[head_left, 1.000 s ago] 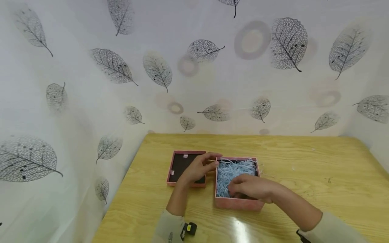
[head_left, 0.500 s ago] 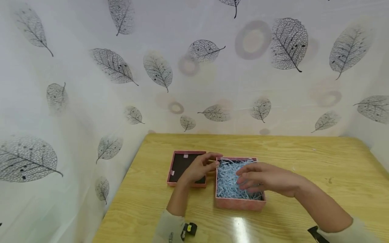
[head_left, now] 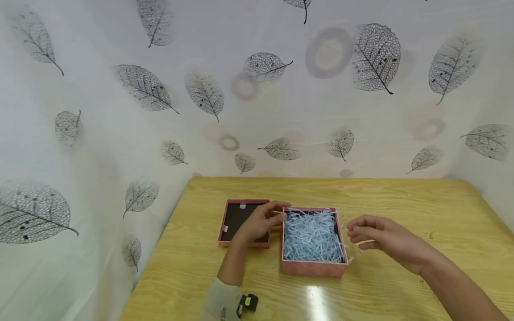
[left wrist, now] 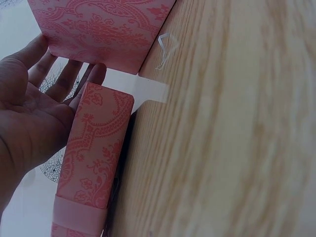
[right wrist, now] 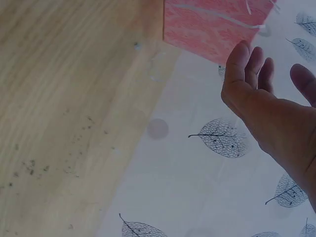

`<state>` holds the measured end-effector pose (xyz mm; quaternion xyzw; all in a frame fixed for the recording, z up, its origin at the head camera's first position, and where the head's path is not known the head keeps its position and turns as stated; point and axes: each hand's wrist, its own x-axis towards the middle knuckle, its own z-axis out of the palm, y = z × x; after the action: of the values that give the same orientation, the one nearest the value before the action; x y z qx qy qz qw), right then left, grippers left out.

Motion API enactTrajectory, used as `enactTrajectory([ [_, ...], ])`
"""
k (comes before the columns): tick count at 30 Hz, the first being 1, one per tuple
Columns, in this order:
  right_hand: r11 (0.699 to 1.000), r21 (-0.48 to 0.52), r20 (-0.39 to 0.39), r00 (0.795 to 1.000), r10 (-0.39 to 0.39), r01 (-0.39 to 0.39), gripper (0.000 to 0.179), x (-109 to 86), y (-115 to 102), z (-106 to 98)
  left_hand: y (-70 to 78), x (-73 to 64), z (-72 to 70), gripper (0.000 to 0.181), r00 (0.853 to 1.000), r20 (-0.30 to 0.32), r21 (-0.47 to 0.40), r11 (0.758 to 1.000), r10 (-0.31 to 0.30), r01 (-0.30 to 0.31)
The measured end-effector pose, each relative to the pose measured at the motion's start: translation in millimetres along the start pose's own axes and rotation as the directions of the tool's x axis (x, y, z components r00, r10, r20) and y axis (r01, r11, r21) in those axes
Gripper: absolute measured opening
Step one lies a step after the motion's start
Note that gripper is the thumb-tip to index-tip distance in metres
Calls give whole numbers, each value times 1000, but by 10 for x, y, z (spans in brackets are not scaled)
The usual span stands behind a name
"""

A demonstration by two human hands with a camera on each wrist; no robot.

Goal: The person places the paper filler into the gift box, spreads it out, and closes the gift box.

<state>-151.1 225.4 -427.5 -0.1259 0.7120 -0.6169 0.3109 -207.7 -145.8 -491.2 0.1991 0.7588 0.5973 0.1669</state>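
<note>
A square pink box (head_left: 315, 268) stands on the table, filled with pale blue shredded paper (head_left: 312, 236). My left hand (head_left: 259, 225) has its fingertips at the box's left rim. In the left wrist view these fingers (left wrist: 63, 81) stretch out against the patterned pink wall. Beneath that hand lies the box's lid (head_left: 238, 217), black inside up, its pink side (left wrist: 94, 143) close to the palm. To the right of the box, my right hand (head_left: 387, 238) hovers with loosely bent fingers and holds nothing. The box's side shows just past its fingertips in the right wrist view.
Wood-grain table (head_left: 385, 200) under everything. Stray paper strands hang over the box's right rim, and a white strand (left wrist: 165, 49) lies beside the box. Small dark specks (right wrist: 32, 168) dot the table at right. A leaf-print sheet (head_left: 297, 111) rises behind and at the sides.
My right hand has come up out of the shredded paper and moved right, off the box. The paper now lies in full view. My left hand stays at the left rim.
</note>
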Motion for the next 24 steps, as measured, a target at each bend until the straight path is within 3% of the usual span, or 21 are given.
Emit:
enactTrajectory([
  [8,989,144,82,996,24,-36,27,11,218,90,-27,3,-9,43,1000,-3,1,1000,-4,4],
  [14,980,191,140,990,26,-53,28,-36,162,140,-29,2,-12,41,1000,-9,-7,1000,-7,7],
  [24,968,250,217,973,-75,19,35,-25,37,180,-16,2,-2,40,1000,-8,-4,1000,-4,4],
])
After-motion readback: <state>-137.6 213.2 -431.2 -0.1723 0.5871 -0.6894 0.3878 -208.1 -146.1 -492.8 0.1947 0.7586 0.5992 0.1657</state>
